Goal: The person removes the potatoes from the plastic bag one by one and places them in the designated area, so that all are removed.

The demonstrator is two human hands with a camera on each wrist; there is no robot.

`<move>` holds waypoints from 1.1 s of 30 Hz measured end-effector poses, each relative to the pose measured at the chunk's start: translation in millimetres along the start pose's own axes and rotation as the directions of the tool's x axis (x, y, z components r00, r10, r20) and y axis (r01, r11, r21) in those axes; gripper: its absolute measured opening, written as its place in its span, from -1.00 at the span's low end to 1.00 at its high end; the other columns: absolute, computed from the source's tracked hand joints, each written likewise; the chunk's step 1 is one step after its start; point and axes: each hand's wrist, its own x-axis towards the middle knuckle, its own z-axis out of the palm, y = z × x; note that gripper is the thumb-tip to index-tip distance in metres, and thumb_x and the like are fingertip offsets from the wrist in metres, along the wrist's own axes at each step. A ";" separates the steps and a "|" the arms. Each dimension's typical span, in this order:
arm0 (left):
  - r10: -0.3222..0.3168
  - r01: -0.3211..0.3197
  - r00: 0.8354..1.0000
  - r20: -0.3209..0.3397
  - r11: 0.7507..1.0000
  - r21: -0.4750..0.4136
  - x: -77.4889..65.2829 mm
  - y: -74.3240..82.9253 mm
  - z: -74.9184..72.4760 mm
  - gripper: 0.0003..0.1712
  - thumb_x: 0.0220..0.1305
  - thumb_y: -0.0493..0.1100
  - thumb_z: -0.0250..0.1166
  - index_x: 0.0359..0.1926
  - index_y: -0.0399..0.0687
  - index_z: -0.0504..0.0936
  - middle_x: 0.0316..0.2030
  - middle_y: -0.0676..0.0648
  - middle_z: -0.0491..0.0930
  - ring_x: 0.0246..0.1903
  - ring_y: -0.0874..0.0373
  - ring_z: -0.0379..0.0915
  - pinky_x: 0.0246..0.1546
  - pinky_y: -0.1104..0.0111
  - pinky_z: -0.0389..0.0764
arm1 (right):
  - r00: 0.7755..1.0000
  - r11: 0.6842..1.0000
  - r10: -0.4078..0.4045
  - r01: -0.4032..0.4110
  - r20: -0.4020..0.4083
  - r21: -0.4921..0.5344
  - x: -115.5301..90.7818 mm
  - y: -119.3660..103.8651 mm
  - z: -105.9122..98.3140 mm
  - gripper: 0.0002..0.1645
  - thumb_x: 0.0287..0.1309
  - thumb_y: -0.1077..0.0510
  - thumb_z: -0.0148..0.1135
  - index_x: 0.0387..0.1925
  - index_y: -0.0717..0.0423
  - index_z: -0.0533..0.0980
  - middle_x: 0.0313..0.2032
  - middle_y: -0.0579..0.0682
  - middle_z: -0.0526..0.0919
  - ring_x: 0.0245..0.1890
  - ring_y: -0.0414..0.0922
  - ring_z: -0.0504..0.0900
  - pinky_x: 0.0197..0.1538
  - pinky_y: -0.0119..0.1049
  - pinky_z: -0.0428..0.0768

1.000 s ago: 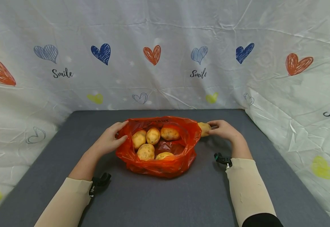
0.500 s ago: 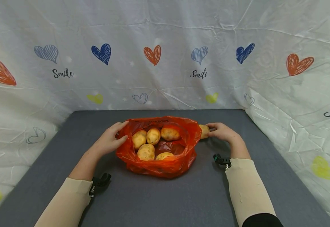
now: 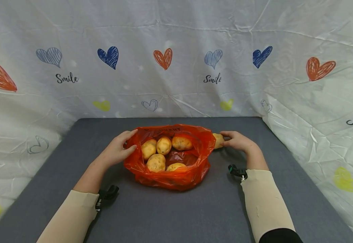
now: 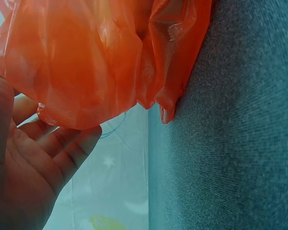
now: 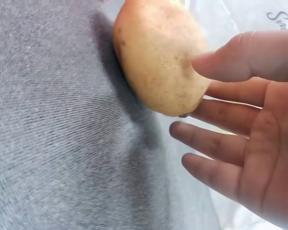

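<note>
An orange-red plastic bag [image 3: 176,182] lies with its mouth gaping in the middle of the table, several potatoes [image 3: 156,162] showing inside. At its left side, my left hand [image 3: 115,148] holds the bag's edge between thumb and fingers; in the left wrist view, those fingers [image 4: 72,148] go partly behind the plastic. Right of the bag, my right hand [image 3: 240,140] pinches a lone potato [image 3: 219,141] by its near end. The right wrist view has the thumb [image 5: 216,64] on this potato [image 5: 158,57], with two lower fingers free of it. The bag hides its far end in the head view.
The grey table [image 3: 170,216] carries all of this. A white curtain [image 3: 176,84] with printed hearts hangs behind and at both sides. Black wrist devices [image 3: 238,171] jut from both sleeves, just above the tabletop.
My right hand and its potato shifted slightly down toward me in the first half second, then stayed. The left hand and bag have kept their places.
</note>
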 end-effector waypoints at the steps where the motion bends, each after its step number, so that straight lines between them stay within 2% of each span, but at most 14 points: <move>1: -0.002 0.002 1.000 0.002 1.000 -0.002 0.0 -0.1 0.0 -0.25 0.42 -0.28 0.29 0.55 -0.25 0.24 0.26 -0.29 0.43 -0.03 -0.09 0.49 -0.13 0.09 0.67 | 1.000 1.000 0.001 -0.001 -0.003 0.000 -0.7 -1.1 -0.8 -0.20 0.40 0.18 0.19 0.51 0.43 0.15 0.46 0.42 0.22 0.44 0.35 0.21 0.40 0.25 0.20; 8: -0.009 0.009 1.000 0.007 1.000 -0.007 0.9 -0.9 0.1 -0.25 0.43 -0.28 0.29 0.55 -0.23 0.24 0.27 -0.28 0.42 -0.02 -0.09 0.49 -0.13 0.11 0.67 | 0.998 1.000 -0.012 0.012 -0.059 0.001 -13.2 -21.2 -12.0 -0.20 0.43 0.17 0.17 0.55 0.35 0.13 0.49 0.33 0.20 0.49 0.33 0.12 0.38 0.27 0.23; 15: 0.009 -0.009 1.000 -0.001 1.000 0.001 1.4 -1.1 0.6 -0.25 0.42 -0.28 0.29 0.54 -0.24 0.25 0.26 -0.28 0.43 -0.04 -0.08 0.49 -0.15 0.12 0.67 | 0.986 0.997 -0.081 0.078 -0.148 -0.029 -28.1 -56.3 -19.3 -0.24 0.49 -0.01 0.18 0.54 0.22 0.23 0.47 0.21 0.31 0.46 0.20 0.26 0.36 0.18 0.32; 20: 0.021 -0.021 1.000 -0.004 1.000 0.007 1.2 -0.9 0.9 -0.25 0.41 -0.29 0.30 0.54 -0.25 0.26 0.25 -0.28 0.44 -0.06 -0.07 0.49 -0.16 0.13 0.67 | 0.963 0.987 -0.156 0.158 -0.221 -0.010 -41.7 -83.7 -19.3 -0.30 0.48 -0.05 0.18 0.50 0.16 0.32 0.42 0.13 0.41 0.42 0.11 0.37 0.35 0.12 0.36; 27: 0.019 -0.019 1.000 0.003 1.000 0.003 1.2 0.5 0.7 -0.24 0.41 -0.30 0.30 0.54 -0.26 0.25 0.25 -0.28 0.44 -0.04 -0.07 0.49 -0.14 0.13 0.66 | 0.917 0.960 -0.251 0.278 -0.310 0.045 -57.0 -114.6 -8.9 -0.44 0.44 0.08 0.26 0.39 0.13 0.46 0.29 0.08 0.55 0.26 0.05 0.54 0.29 0.04 0.46; 33: 0.017 -0.017 1.000 0.004 1.000 0.009 1.1 1.1 0.8 -0.24 0.41 -0.30 0.30 0.55 -0.26 0.24 0.26 -0.28 0.43 -0.03 -0.08 0.49 -0.14 0.14 0.67 | 0.914 0.935 -0.315 0.345 -0.255 0.084 -54.3 -135.6 13.8 -0.48 0.38 0.13 0.33 0.32 0.11 0.52 0.21 0.06 0.63 0.18 0.00 0.61 0.22 -0.03 0.53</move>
